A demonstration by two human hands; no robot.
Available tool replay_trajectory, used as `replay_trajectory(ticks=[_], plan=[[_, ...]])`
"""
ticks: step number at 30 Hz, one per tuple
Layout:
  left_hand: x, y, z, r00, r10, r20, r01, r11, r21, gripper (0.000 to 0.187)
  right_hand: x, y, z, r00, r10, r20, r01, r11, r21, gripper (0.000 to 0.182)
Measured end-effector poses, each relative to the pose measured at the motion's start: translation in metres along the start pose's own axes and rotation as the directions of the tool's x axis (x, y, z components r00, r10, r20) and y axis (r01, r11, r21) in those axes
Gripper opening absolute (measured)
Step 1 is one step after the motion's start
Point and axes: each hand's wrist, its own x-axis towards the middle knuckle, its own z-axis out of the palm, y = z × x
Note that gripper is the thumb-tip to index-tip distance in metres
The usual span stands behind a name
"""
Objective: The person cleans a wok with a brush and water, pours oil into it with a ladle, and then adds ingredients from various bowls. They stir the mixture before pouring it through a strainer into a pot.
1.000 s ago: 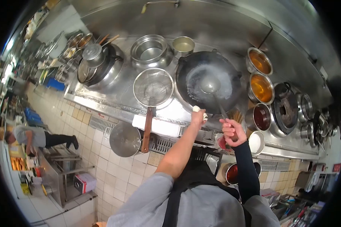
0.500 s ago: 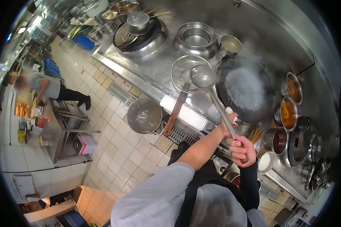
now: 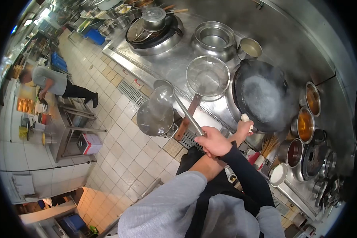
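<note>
My right hand (image 3: 214, 143), in a dark sleeve, is closed around the handle of a long metal ladle (image 3: 189, 112). It crosses over my left forearm. The ladle's bowl is tilted above a two-handled metal pot (image 3: 140, 126), and water spills from it into the water there. My left hand (image 3: 242, 131) is closed at the near edge of a black wok (image 3: 237, 89), with a white, cloth-like piece (image 3: 245, 118) at its fingers. Steaming, pale liquid fills the wok's bottom. Between wok and pot lies a round mesh strainer (image 3: 208, 75) with a wooden handle.
Metal bowls of amber liquid (image 3: 306, 125) and dark sauce (image 3: 294, 152) line the right side, near a bamboo brush (image 3: 269, 144). Behind the strainer stand a wide metal pot (image 3: 214, 37) and a smaller pot (image 3: 250, 48). Another person (image 3: 53, 81) works at a far-left table.
My right hand has swung the ladle left, from beside the wok to above the pot, and tipped it. My left hand stays at the wok's edge. The view has shifted slightly.
</note>
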Motion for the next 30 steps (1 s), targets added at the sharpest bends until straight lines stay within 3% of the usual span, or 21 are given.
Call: replay_trajectory(ticks=[2, 4, 5, 8, 9, 12, 13, 14, 15, 16, 18, 20, 22, 24, 26, 29, 30], plan=[[0.002, 0.002, 0.001, 0.999, -0.044, -0.004, 0.045, 0.999, 0.007, 0.023, 0.004, 0.011, -0.001, 0.967, -0.224, -0.124, 0.188, 0.949, -0.253, 0.025], [0.005, 0.004, 0.000, 0.997, -0.083, -0.011, 0.083, 0.997, 0.001, 0.022, 0.000, 0.026, -0.005, 0.830, -0.521, -0.199, 0.365, 0.778, -0.512, 0.032], [0.007, 0.005, -0.002, 0.995, -0.102, -0.009, 0.102, 0.995, -0.011, 0.022, -0.015, 0.024, -0.010, 0.863, -0.446, -0.236, 0.306, 0.835, -0.458, 0.045], [0.010, 0.009, -0.008, 0.979, -0.149, 0.143, 0.151, 0.989, -0.006, 0.025, -0.057, 0.034, -0.023, 0.795, -0.474, -0.379, 0.261, 0.831, -0.491, 0.044], [0.029, 0.002, -0.010, 0.973, -0.194, 0.124, 0.188, 0.980, 0.058, 0.021, -0.066, 0.049, -0.030, 0.701, -0.571, -0.429, 0.296, 0.779, -0.553, 0.046], [0.068, -0.005, -0.022, 0.929, -0.328, 0.170, 0.278, 0.924, 0.264, 0.013, -0.095, 0.102, -0.050, 0.551, -0.573, -0.607, 0.245, 0.806, -0.539, 0.048], [0.068, -0.009, -0.027, 0.929, -0.283, 0.238, 0.244, 0.953, 0.181, 0.014, -0.107, 0.113, -0.055, 0.475, -0.585, -0.657, 0.220, 0.802, -0.555, 0.050], [0.067, -0.013, -0.033, 0.926, -0.227, 0.300, 0.211, 0.974, 0.086, 0.015, -0.126, 0.121, -0.059, 0.563, -0.354, -0.746, 0.108, 0.927, -0.359, 0.049], [0.022, 0.010, -0.017, 0.957, -0.183, 0.226, 0.163, 0.981, 0.101, 0.015, -0.143, 0.123, -0.059, 0.516, -0.341, -0.785, 0.063, 0.930, -0.362, 0.047], [0.028, 0.011, -0.023, 0.933, -0.238, 0.272, 0.199, 0.966, 0.163, 0.015, -0.157, 0.128, -0.060, 0.471, -0.330, -0.818, 0.020, 0.931, -0.364, 0.044], [0.020, 0.010, -0.033, 0.936, -0.221, 0.275, 0.195, 0.974, 0.119, 0.015, -0.173, 0.167, -0.070, 0.393, -0.401, -0.827, 0.068, 0.910, -0.409, 0.041], [0.021, -0.001, -0.050, 0.926, -0.192, 0.326, 0.177, 0.981, 0.075, 0.015, -0.198, 0.173, -0.064, 0.325, -0.248, -0.912, -0.072, 0.956, -0.286, 0.043], [0.014, -0.005, -0.060, 0.915, -0.185, 0.358, 0.185, 0.982, 0.036, 0.015, -0.206, 0.193, -0.074, 0.245, -0.290, -0.925, -0.050, 0.949, -0.311, 0.045], [-0.004, -0.005, -0.067, 0.906, -0.217, 0.362, 0.228, 0.974, 0.013, 0.015, -0.217, 0.171, -0.081, 0.228, -0.245, -0.942, -0.161, 0.945, -0.285, 0.045], [-0.017, -0.003, -0.070, 0.908, -0.244, 0.341, 0.257, 0.966, 0.006, 0.016, -0.209, 0.166, -0.104, 0.161, -0.406, -0.900, -0.177, 0.885, -0.431, 0.045], [-0.036, 0.002, -0.074, 0.914, -0.269, 0.304, 0.288, 0.957, -0.019, 0.017, -0.186, 0.139, -0.145, 0.113, -0.515, -0.850, -0.237, 0.816, -0.526, 0.046], [-0.045, 0.002, -0.076, 0.920, -0.271, 0.283, 0.290, 0.957, -0.025, 0.017, -0.178, 0.133, -0.158, 0.119, -0.537, -0.835, -0.328, 0.773, -0.544, 0.047]])
